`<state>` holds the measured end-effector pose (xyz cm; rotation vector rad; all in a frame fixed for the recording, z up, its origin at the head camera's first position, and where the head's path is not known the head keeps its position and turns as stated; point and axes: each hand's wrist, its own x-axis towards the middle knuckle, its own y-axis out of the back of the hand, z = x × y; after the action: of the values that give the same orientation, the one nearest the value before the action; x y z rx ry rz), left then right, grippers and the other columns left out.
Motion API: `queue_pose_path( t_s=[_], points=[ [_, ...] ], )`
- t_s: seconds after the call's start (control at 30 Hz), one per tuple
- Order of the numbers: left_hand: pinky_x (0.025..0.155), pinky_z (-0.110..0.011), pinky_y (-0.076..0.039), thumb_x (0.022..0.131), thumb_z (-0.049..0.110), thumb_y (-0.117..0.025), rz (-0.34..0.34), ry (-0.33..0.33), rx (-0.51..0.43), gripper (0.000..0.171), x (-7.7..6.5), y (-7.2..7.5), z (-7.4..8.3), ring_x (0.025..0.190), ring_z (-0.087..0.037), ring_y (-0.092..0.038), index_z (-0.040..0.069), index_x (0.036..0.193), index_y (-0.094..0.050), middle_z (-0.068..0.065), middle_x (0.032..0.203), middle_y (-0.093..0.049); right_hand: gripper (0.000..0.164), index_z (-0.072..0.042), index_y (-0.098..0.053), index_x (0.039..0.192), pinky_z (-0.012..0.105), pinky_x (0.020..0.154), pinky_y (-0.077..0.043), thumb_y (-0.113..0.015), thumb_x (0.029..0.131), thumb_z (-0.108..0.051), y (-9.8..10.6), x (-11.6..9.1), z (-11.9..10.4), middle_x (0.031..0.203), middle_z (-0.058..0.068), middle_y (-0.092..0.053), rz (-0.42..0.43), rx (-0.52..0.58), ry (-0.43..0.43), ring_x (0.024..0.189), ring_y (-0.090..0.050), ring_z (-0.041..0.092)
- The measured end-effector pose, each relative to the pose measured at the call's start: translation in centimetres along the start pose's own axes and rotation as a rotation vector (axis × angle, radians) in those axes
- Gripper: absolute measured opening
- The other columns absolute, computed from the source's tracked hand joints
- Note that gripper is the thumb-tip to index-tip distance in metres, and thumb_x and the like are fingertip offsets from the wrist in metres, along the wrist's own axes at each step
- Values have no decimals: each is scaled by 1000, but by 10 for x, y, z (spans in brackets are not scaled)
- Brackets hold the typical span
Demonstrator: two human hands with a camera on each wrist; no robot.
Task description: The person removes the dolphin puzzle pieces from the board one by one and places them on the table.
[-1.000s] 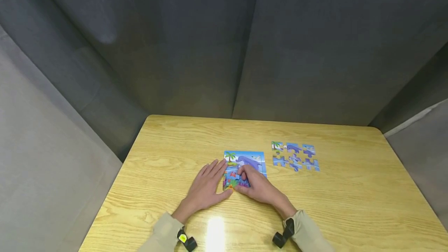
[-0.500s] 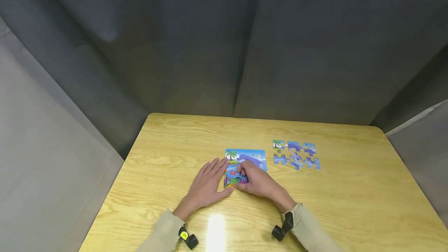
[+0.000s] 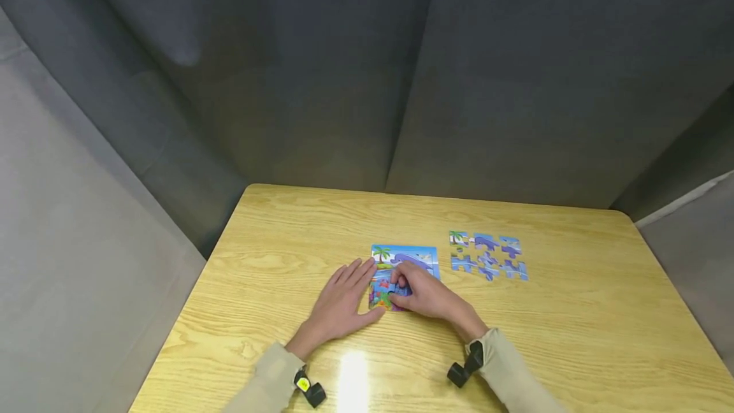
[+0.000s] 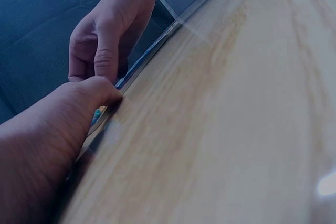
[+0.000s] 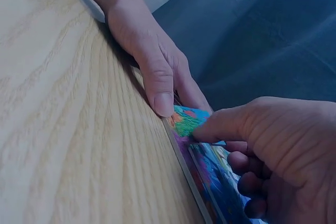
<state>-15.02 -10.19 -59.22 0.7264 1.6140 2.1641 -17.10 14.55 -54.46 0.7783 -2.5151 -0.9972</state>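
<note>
A dolphin picture puzzle board lies flat near the middle of the table. My left hand rests along its left side, fingers extended, with the thumb at the lower-left edge. Over the lower part of the board, my right hand pinches a puzzle piece between thumb and curled fingers, its details largely covered by the fingers. To the left of those fingertips, a colourful coral and red crab section shows. From the right wrist view, the right thumb tip lies on the green coral print, close to the left thumb.
Several loose puzzle pieces lie in two rows to the right of the board. Dark grey curtains hang behind the wooden table, with lighter cloth at the left side.
The right thumb has shifted slightly up and away from the left thumb, still at the board's lower part. The left hand stays put, and the loose pieces lie as before.
</note>
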Motion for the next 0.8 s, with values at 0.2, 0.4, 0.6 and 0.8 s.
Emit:
queue_pose_path(
  t_s=[0.2,0.4,0.6,0.8],
  points=[
    [127,-51,-20,99,75,-42,-2,3,2,93,0,0,-1,160,-27,-19,15,167,-25,-1,174,-22,20,-9,-63,104,27,68,-43,-79,91,-12,3,-1,-1,90,7,-57,-10,-14,21,80,-53,22],
    [127,-51,-20,99,76,-40,-4,2,7,93,0,-1,-1,160,-27,-19,15,167,-25,0,174,-21,13,-11,-65,102,26,67,-45,-75,94,-11,3,-2,-2,89,4,-58,22,-47,35,78,-53,19],
    [126,-51,-20,99,76,-40,1,5,4,93,0,-1,-1,160,-27,-20,15,167,-25,0,174,-22,13,-14,-68,95,24,62,-43,-79,89,-13,1,0,0,82,-2,-58,94,-156,67,72,-50,9],
    [127,-51,-18,98,77,-38,-15,13,-3,93,0,0,0,160,-26,-18,16,167,-23,0,174,-20,12,-16,-71,89,22,58,-42,-80,82,-13,-2,1,7,74,-8,-57,166,-204,84,64,-47,3]
  ],
)
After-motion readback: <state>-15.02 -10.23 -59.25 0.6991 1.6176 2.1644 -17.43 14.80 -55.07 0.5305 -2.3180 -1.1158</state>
